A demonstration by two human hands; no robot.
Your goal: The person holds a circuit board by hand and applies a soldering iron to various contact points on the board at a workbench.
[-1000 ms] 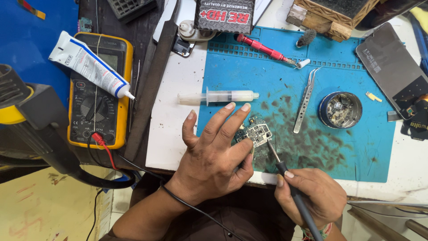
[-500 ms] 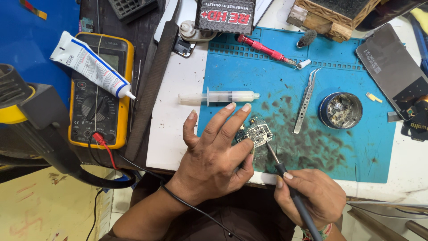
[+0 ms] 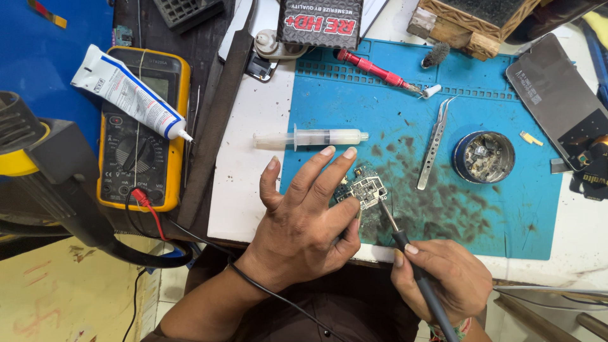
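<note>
at the lower middle of the frame the person's left hand [image 3: 304,218] lies flat on the blue work mat [image 3: 506,228], fingers spread and apart, with the thumb and the side of the hand pressing against a small circuit board [image 3: 366,189] to pin it in place. the board sits on the mat just right of that hand, near the mat's stained, dark-smudged centre. the right hand [image 3: 440,282], at the lower right, is clamped around the dark handle of a soldering iron [image 3: 405,250], held like a pen; its thin tip slants up to the left and meets the lower right edge of the board.

above the left hand's fingertips a clear syringe [image 3: 313,137] of pale paste lies across the mat's left edge. to the right of the board a pair of steel tweezers [image 3: 434,149] lies nearly upright in the frame, and further right stands a round tin [image 3: 484,157] of grey scraps. a red screwdriver [image 3: 373,68] rests near the top of the mat. at the left, off the mat, a yellow multimeter [image 3: 136,158] carries a white tube [image 3: 126,92] lying slantwise on it. a phone screen panel [image 3: 557,95] lies at the upper right.
</note>
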